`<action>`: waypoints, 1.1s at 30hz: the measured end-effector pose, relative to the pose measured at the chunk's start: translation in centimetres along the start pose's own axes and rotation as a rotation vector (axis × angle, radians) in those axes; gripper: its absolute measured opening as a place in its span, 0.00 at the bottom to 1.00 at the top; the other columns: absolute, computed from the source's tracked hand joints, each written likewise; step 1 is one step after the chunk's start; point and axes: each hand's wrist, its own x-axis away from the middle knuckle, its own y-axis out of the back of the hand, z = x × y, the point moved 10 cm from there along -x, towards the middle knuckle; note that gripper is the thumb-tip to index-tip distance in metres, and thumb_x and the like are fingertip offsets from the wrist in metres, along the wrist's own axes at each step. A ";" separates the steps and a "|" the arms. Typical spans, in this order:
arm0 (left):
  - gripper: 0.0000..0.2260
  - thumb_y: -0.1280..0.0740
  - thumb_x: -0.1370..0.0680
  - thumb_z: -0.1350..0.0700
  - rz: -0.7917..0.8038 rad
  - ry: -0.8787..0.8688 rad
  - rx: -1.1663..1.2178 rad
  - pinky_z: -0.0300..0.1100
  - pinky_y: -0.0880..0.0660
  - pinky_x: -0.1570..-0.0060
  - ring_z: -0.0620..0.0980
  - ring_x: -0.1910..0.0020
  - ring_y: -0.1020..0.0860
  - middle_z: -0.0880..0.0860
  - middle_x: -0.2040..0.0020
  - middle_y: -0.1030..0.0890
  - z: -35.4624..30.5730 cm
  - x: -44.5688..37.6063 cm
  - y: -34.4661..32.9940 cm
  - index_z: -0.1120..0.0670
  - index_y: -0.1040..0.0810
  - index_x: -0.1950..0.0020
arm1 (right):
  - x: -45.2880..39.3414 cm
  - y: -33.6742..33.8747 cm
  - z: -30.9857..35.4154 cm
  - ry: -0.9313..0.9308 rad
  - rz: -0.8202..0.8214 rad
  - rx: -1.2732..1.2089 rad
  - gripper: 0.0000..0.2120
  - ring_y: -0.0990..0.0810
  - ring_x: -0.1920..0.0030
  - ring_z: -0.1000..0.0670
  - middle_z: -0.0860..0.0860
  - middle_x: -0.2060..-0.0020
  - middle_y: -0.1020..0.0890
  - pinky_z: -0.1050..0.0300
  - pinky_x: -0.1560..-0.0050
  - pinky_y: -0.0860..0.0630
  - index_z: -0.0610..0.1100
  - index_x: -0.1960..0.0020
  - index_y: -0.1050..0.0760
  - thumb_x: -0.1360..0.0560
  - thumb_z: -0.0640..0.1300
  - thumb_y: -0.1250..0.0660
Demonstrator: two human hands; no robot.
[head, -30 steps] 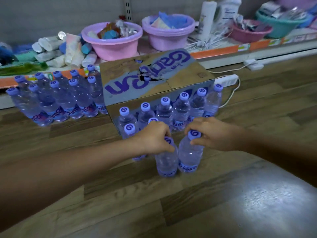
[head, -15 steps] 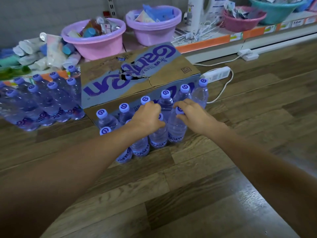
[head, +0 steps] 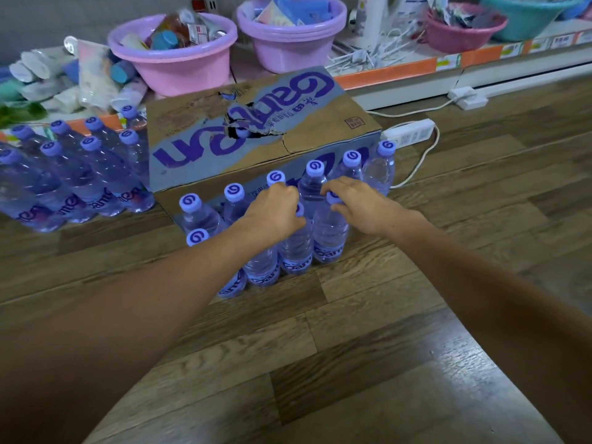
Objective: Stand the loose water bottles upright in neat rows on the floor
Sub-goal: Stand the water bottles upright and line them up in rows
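Both hands have stayed on the same two bottle tops since half a second ago, and those bottles have not shifted in the front row. Left hand (head: 275, 208) curls its fingers over the cap of one front bottle (head: 296, 251); right hand (head: 358, 203) pinches the cap of the bottle beside it (head: 330, 233). These two stand upright and touching, at the right end of the front row on the wood floor (head: 368, 315). Behind them a back row (head: 315, 179) lines the near side of the cardboard box (head: 256, 129). Another upright bottle group (head: 80, 174) stands left of the box, near the floor's far edge.
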 end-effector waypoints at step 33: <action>0.18 0.36 0.26 0.58 -0.336 0.286 0.136 0.51 0.28 0.45 0.60 0.38 0.28 0.60 0.37 0.28 37.3 0.2 13.9 0.59 0.30 0.36 | -25.8 -5.0 31.3 0.202 0.036 0.071 0.24 0.37 0.29 0.38 0.39 0.28 0.39 0.47 0.36 0.33 0.39 0.28 0.43 0.23 0.40 0.44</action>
